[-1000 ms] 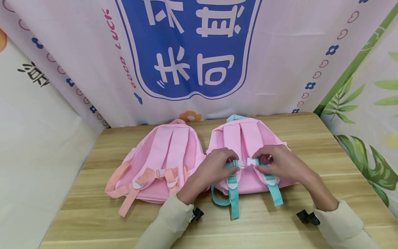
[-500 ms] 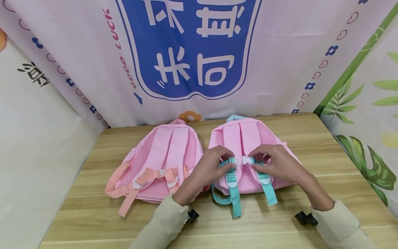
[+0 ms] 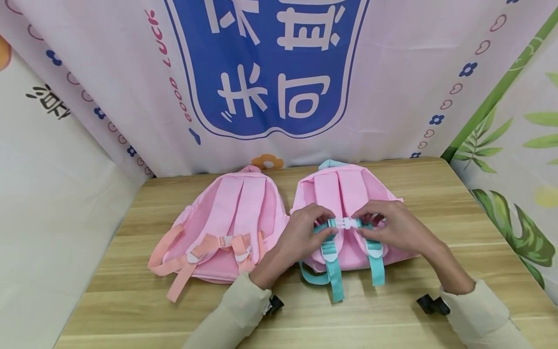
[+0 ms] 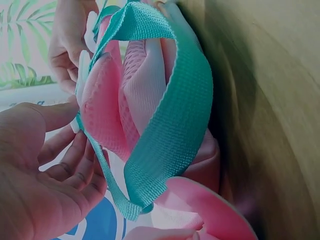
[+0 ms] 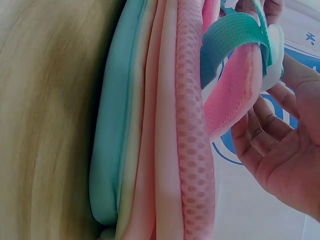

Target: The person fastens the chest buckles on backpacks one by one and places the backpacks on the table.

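A pink backpack [image 3: 354, 257] with teal webbing straps lies on the right, its shoulder straps facing up. My left hand [image 3: 307, 231] pinches the teal webbing at one half of a white chest-strap buckle [image 3: 347, 223]. Opposite it, my right hand [image 3: 390, 223] pinches the other half. The two halves meet in line between the shoulder straps; whether they are locked, I cannot tell. In the left wrist view, a loop of teal strap [image 4: 187, 100] hangs beside the left hand [image 4: 45, 170]. The right wrist view shows the right hand [image 5: 295, 135] beside the padded pink strap.
A second pink backpack [image 3: 250, 206] lies to the left, with orange webbing and its chest buckle [image 3: 224, 242] joined. Both bags rest on a wooden table [image 3: 348, 327]. Behind it hangs a printed cloth [image 3: 392, 97], with further cloths at both sides.
The two buckle halves, apart one second ago, have come together. Both hands drew inward, then shifted slightly; the lower teal strap ends swung. The left backpack stayed put.
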A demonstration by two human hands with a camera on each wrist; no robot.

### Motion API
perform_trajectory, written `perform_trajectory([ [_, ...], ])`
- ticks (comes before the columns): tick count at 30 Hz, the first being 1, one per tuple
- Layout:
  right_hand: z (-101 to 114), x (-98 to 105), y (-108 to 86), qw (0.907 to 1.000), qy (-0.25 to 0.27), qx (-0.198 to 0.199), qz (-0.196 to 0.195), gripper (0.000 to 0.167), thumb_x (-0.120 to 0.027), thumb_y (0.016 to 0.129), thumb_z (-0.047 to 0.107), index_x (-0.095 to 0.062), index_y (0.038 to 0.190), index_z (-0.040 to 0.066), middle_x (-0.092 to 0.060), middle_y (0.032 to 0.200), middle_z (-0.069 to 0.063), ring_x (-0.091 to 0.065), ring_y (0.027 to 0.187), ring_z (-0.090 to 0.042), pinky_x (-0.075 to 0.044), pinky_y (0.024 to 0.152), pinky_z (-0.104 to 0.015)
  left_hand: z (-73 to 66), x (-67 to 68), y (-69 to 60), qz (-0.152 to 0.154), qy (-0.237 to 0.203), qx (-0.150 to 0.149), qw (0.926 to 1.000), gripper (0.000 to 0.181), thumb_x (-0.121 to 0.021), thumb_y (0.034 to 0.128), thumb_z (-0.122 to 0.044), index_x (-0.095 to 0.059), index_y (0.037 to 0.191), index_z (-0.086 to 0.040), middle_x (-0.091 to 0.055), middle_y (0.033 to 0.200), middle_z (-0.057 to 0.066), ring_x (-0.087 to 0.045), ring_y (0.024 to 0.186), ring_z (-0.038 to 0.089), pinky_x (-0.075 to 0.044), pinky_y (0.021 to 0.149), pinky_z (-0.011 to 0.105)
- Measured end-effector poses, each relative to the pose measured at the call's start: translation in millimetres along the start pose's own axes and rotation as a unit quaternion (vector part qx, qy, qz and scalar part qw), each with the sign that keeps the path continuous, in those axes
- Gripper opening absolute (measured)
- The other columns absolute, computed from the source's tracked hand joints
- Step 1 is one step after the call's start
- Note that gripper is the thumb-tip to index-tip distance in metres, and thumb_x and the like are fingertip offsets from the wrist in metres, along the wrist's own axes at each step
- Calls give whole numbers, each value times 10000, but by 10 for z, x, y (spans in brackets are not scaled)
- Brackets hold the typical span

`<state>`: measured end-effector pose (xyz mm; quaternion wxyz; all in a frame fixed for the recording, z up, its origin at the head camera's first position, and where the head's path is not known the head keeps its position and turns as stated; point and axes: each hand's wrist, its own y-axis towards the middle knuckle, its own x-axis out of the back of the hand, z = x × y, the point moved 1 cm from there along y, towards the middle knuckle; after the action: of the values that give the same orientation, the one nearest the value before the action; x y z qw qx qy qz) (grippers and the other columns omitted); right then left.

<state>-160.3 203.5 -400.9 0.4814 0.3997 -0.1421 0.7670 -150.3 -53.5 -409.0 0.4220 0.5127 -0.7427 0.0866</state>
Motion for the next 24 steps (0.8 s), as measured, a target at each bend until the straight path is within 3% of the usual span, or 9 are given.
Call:
perform_trajectory([
  [11, 12, 5, 1, 9999, 64, 112, -8, 308, -891, 882, 98, -803, 1167, 175, -778, 1044, 85, -676, 907, -107, -606, 825, -252, -34, -56, 13, -16, -144, -7, 9999, 266, -844, 946, -173, -763, 1173, -60, -756, 1059, 73, -677, 938, 172, -609, 845, 287],
  [24, -24, 18, 6, 9945, 195, 896, -511, 328, -915, 834, 37, -821, 1122, 163, -798, 992, 108, -681, 842, -22, -607, 749, -238, -60, -106, 45, -357, -277, -144, 9989, 252, -862, 923, -149, -785, 1141, -49, -785, 1063, 81, -699, 922, 175, -612, 820, 282],
])
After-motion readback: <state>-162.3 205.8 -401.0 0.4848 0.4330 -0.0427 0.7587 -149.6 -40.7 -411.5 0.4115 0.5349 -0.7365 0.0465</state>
